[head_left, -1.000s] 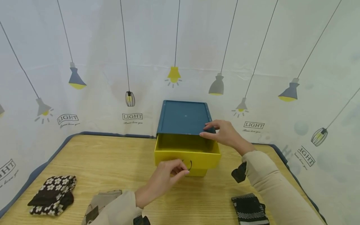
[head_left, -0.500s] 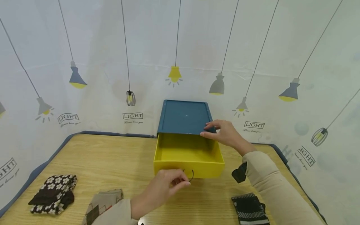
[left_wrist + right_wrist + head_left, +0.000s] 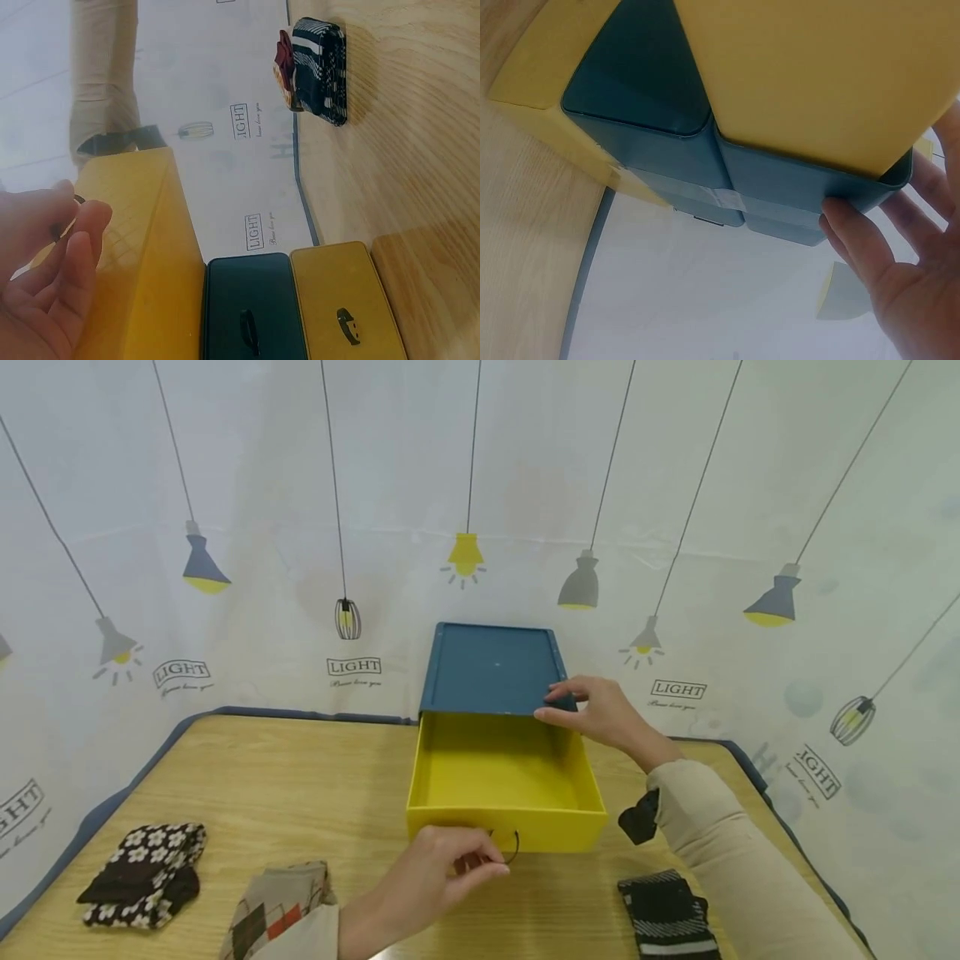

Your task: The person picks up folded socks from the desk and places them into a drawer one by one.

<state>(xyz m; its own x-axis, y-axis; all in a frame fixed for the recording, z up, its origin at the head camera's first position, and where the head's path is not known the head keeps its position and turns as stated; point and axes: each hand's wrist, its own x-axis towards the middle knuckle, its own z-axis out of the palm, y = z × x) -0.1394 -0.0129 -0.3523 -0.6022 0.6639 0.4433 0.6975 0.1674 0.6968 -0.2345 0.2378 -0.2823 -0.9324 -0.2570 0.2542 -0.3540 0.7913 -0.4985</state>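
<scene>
A yellow drawer (image 3: 510,829) stands pulled far out of its blue casing (image 3: 487,668), and its inside shows bare. My left hand (image 3: 442,877) pinches the black loop handle (image 3: 515,847) on the drawer's front; the left wrist view shows the fingertips (image 3: 94,217) closed at it. At the casing's front right corner, my right hand (image 3: 600,714) holds the edge, its fingers bent over it. From the right wrist view, one finger (image 3: 855,232) lies against the casing's side wall. Below the pulled drawer are a blue drawer (image 3: 251,300) and another yellow drawer (image 3: 341,292), both pushed in.
Folded socks lie on the wooden table (image 3: 300,777): a black floral pair (image 3: 142,877) at left, a beige argyle pair (image 3: 277,902) near the left sleeve, a black-and-white pair (image 3: 667,914) at right. A lamp-printed cloth (image 3: 262,527) rises behind the drawers.
My left hand has pulled the yellow drawer toward me by its handle, and more of its inside shows. My right hand has stayed on the casing's corner.
</scene>
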